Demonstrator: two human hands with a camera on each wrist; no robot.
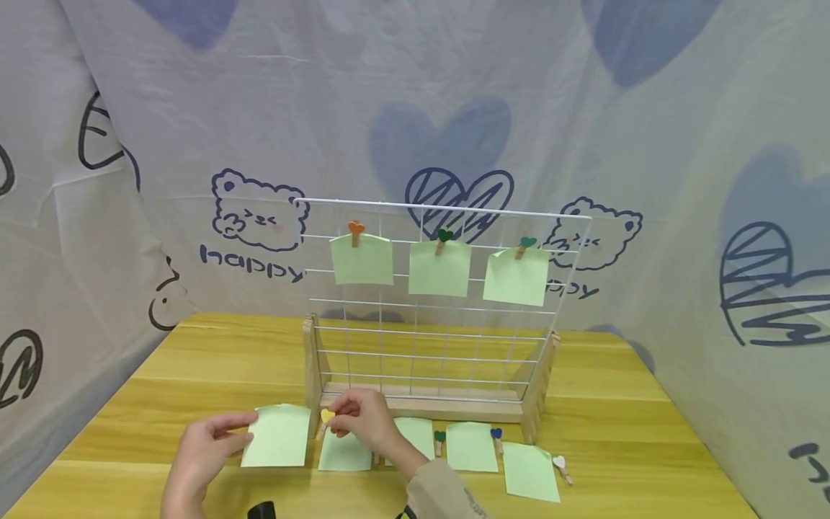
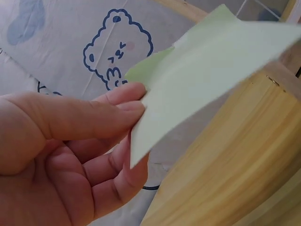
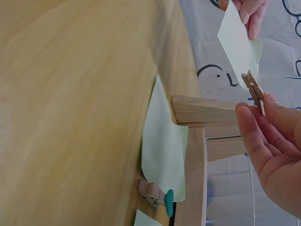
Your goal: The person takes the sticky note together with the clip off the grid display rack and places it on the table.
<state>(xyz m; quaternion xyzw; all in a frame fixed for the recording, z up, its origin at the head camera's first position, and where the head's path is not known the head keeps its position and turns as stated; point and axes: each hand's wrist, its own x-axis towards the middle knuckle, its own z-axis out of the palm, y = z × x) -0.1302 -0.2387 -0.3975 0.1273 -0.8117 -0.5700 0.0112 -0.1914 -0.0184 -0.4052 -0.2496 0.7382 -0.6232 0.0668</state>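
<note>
My left hand [image 1: 206,450] pinches a pale green paper note [image 1: 279,437] by its left edge, thumb on one face and fingers on the other. My right hand [image 1: 369,418] pinches a small wooden clothespin [image 3: 257,94] with a yellow heart [image 1: 327,416]. In the right wrist view the clothespin's tips are at the near corner of the held note; whether they bite the paper I cannot tell. Behind the hands stands a white wire grid [image 1: 413,333] in a wooden base [image 1: 421,409]. Three green notes hang near its top, one under an orange-heart clothespin [image 1: 356,232].
Along the front of the base lie several more notes, one at the right [image 1: 530,472], with a green-heart clothespin [image 1: 439,441], a blue-heart clothespin [image 1: 497,438] and a white-heart clothespin [image 1: 562,468] between or beside them. A black object [image 1: 262,510] shows at the table's near edge.
</note>
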